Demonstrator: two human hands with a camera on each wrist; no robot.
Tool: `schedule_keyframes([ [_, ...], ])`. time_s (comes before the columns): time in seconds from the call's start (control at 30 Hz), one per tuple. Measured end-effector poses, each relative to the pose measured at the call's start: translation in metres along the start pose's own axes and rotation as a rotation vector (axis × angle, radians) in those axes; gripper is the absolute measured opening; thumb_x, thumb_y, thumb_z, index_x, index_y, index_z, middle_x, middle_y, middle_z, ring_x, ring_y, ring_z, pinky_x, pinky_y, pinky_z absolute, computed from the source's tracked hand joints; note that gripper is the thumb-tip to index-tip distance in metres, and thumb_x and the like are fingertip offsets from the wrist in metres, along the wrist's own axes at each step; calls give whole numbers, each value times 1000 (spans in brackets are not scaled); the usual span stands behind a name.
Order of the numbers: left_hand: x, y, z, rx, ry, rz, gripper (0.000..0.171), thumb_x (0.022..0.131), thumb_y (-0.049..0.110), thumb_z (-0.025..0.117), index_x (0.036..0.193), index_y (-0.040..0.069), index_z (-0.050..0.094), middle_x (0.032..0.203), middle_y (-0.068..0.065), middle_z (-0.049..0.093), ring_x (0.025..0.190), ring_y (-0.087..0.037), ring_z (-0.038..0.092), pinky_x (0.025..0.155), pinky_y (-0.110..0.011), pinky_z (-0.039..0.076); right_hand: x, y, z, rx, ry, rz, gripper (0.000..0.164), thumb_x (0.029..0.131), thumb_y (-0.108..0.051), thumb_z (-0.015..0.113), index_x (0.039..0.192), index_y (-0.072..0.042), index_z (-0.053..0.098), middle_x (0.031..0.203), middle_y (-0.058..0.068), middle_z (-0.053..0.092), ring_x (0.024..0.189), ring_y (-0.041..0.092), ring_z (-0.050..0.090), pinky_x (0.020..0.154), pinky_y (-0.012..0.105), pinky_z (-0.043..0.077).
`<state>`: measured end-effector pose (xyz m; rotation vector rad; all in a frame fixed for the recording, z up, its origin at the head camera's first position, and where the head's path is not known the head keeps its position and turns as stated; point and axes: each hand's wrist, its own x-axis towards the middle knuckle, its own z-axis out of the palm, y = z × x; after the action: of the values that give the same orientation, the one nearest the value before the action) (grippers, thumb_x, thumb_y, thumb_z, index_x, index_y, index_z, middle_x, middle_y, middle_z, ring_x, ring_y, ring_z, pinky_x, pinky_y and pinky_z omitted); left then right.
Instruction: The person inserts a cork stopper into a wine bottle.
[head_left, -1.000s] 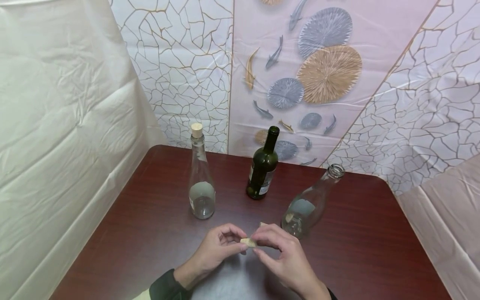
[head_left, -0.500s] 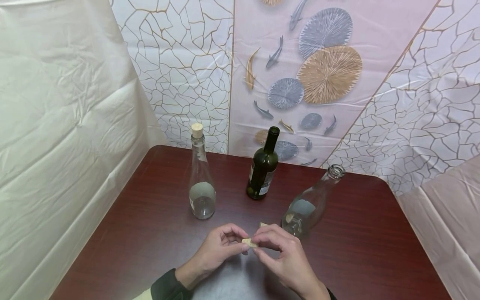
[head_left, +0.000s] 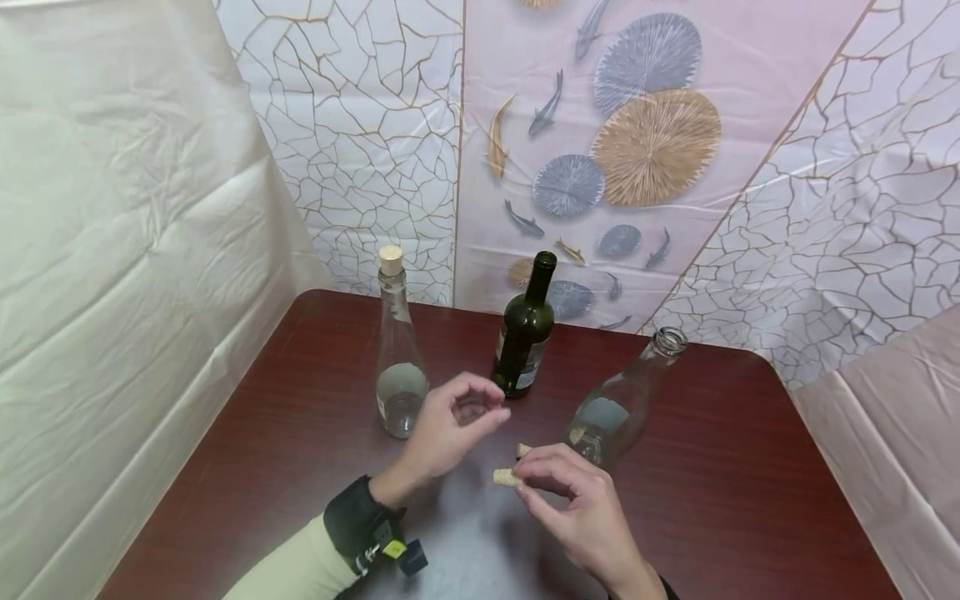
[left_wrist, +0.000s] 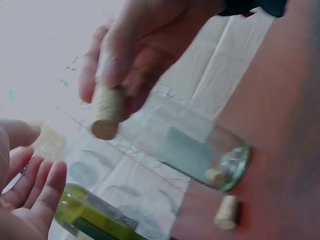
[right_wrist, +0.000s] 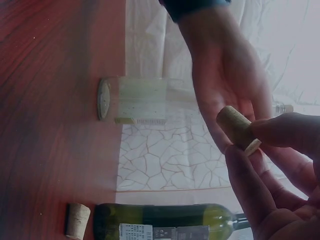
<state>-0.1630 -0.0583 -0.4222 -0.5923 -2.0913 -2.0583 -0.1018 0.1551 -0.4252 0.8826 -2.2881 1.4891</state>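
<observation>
My right hand [head_left: 581, 500] pinches a small cork [head_left: 505, 477] between thumb and fingertips, above the table. In the right wrist view the held cork [right_wrist: 234, 125] shows its side. My left hand [head_left: 453, 425] is raised in front of the green wine bottle [head_left: 522, 342], its fingers loosely bent and holding nothing. Another cork [head_left: 522, 450] stands on the table just beyond the right hand, fully seen in the left wrist view [left_wrist: 227, 212]. To the left is a clear bottle [head_left: 401, 387] with a cork stopper [head_left: 390, 260] in its mouth, its lower part partly covered by the left hand.
An uncorked clear bottle [head_left: 615, 408] stands at the right; a cork piece [left_wrist: 215, 176] shows through the glass near its base. The dark red table [head_left: 712, 483] ends at patterned cloth hangings [head_left: 360, 125] behind and at a pale cloth [head_left: 135, 250] on the left.
My left hand has let go of the cork and moved forward and up, towards the green bottle. The right hand still pinches the cork, almost in the same place.
</observation>
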Motion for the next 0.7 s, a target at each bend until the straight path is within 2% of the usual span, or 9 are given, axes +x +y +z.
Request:
schedule_keyframes([
  [0.2, 33, 3, 4, 47, 103, 12, 18, 93, 7, 78, 108, 4, 69, 108, -18, 72, 95, -9, 69, 85, -22, 60, -2, 0, -1, -28, -14, 15, 25, 85, 3, 83, 103, -14, 78, 105, 2, 74, 108, 15, 74, 83, 19, 62],
  [0.37, 62, 10, 10, 47, 139, 30, 21, 94, 10, 78, 111, 3, 68, 111, -20, 70, 98, -16, 69, 86, -21, 59, -3, 0, -2, -43, -29, 33, 27, 84, 3, 83, 104, -16, 78, 107, 1, 75, 113, 11, 72, 83, 18, 62],
  [0.43, 74, 13, 12, 41, 157, 40, 24, 93, 10, 78, 112, 2, 67, 113, -22, 70, 99, -21, 69, 87, -23, 59, -3, 0, -2, -46, -37, 42, 27, 85, 2, 83, 105, -16, 79, 107, 1, 74, 114, 8, 71, 83, 18, 62],
  [0.57, 96, 18, 16, 57, 193, 55, 29, 93, 12, 78, 117, 0, 65, 117, -22, 68, 104, -27, 68, 92, -31, 59, -3, -2, -4, -61, -43, 54, 26, 85, 0, 83, 105, -17, 79, 107, 0, 74, 109, 12, 73, 82, 19, 62],
  [0.7, 111, 17, 17, 74, 203, 50, 37, 94, 13, 78, 124, -1, 62, 121, -24, 66, 110, -32, 66, 99, -42, 58, -4, -3, -5, -62, -42, 79, 29, 84, 0, 85, 105, -19, 79, 108, -3, 74, 105, 12, 73, 81, 19, 62],
])
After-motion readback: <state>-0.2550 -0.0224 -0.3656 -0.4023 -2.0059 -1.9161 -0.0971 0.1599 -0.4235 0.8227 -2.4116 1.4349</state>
